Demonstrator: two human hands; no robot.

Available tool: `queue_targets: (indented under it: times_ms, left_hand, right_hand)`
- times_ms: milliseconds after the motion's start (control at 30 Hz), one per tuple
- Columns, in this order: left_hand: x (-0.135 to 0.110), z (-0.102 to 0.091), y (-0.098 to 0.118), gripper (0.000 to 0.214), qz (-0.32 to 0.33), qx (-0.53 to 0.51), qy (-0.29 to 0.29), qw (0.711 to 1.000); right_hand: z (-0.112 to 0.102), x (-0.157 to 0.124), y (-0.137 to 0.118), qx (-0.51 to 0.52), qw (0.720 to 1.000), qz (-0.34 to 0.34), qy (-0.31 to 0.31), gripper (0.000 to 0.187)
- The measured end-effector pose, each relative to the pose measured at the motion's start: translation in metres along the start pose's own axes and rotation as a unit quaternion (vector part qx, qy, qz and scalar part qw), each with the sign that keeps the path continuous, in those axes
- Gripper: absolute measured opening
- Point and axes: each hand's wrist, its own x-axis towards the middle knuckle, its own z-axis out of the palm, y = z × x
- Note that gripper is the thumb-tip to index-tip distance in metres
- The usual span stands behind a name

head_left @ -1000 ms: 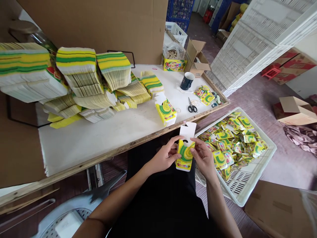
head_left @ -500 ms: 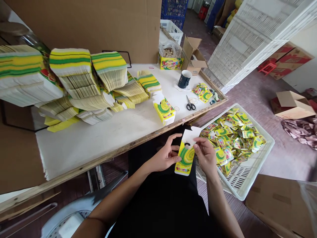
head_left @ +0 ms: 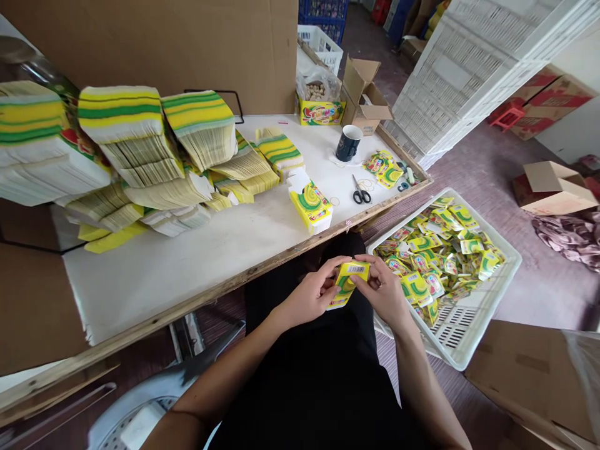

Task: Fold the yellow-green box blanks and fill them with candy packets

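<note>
So the bench [head_left: 164, 269] ends in a raw wooden edge, and the little box [head_left: 345, 286] is out past that edge, over the person's lap. Both hands are on it: left hand [head_left: 309, 297] pinching the left side, right hand [head_left: 387, 297] on the right, fingers drawn in close. Decent bare stretch on the near left of the bench; tighter on the right, where the crate [head_left: 490, 314] sits just beside the right forearm.

Counts: one mug [head_left: 348, 145], one pair of scissors [head_left: 361, 195], one white-flapped carton [head_left: 310, 206] near the edge, three big card stacks [head_left: 129, 134] on top of a lower layer too jumbled to count. Same with the packs [head_left: 431, 250] in the crate.

Held box is yellow and green printed card, barcode showing. Crate's slotted white plastic, mug's dark and round, stacks look ribbed.
</note>
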Motion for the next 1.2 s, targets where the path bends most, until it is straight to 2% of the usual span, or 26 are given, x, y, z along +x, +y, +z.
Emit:
queue_targets:
  times_ms: [100, 167, 333, 467, 600, 633, 700, 733, 800, 867, 933, 967, 1033, 1100, 1200]
  left_hand:
    - [0.001, 0.001, 0.0, 0.057, -0.014, -0.033, -0.007, 0.999]
    - [0.002, 0.001, 0.0, 0.06, -0.023, -0.079, 0.004, 0.997]
    - [0.004, -0.002, -0.003, 0.067, -0.033, -0.152, 0.022, 0.988]
    - [0.006, 0.003, -0.006, 0.062, -0.026, -0.121, 0.036, 0.992]
    - [0.01, 0.019, -0.01, 0.055, 0.012, -0.091, 0.057, 0.994]
    - [0.012, 0.021, -0.01, 0.054, 0.033, -0.07, 0.062, 0.995]
    - [0.019, 0.021, -0.011, 0.055, 0.1, 0.019, 0.091, 0.991]
    - [0.024, 0.016, -0.01, 0.057, 0.141, 0.084, 0.121, 0.979]
    - [0.037, -0.001, -0.009, 0.064, 0.216, 0.233, 0.205, 0.926]
    - [0.053, -0.024, -0.009, 0.077, 0.236, 0.34, 0.277, 0.867]
    - [0.068, -0.047, -0.013, 0.085, 0.19, 0.409, 0.302, 0.84]
    - [0.074, -0.057, -0.015, 0.084, 0.16, 0.43, 0.298, 0.837]
    - [0.083, -0.069, -0.023, 0.064, 0.114, 0.457, 0.263, 0.842]
    - [0.085, -0.074, -0.029, 0.045, 0.112, 0.467, 0.25, 0.841]
    - [0.075, -0.07, -0.033, 0.034, 0.172, 0.455, 0.275, 0.829]
  right_hand:
    - [0.007, 0.004, 0.0, -0.054, 0.998, -0.002, 0.027, 0.034]
    - [0.009, 0.005, -0.002, -0.076, 0.997, -0.009, 0.03, 0.035]
    - [0.008, 0.006, -0.005, -0.051, 0.998, -0.03, 0.027, 0.042]
    - [0.011, 0.004, -0.001, -0.014, 0.996, -0.052, 0.065, 0.035]
    - [0.011, 0.002, 0.005, 0.066, 0.995, -0.043, 0.065, 0.033]
    - [0.006, 0.002, 0.008, 0.068, 0.993, -0.046, 0.082, 0.032]
    - [-0.01, 0.002, 0.016, 0.008, 0.984, -0.069, 0.164, 0.028]
    - [-0.022, 0.002, 0.021, -0.047, 0.97, -0.079, 0.223, 0.027]
    - [-0.05, 0.0, 0.036, -0.164, 0.92, -0.072, 0.349, 0.029]
    - [-0.072, -0.005, 0.052, -0.22, 0.893, -0.015, 0.392, 0.041]
    - [-0.08, -0.01, 0.066, -0.215, 0.901, 0.03, 0.376, 0.049]
    - [-0.078, -0.012, 0.071, -0.198, 0.913, 0.043, 0.354, 0.051]
    - [-0.062, -0.014, 0.075, -0.151, 0.94, 0.059, 0.3, 0.052]
    - [-0.038, -0.011, 0.07, -0.093, 0.96, 0.07, 0.254, 0.051]
    - [-0.003, -0.001, 0.052, -0.014, 0.982, 0.077, 0.174, 0.05]
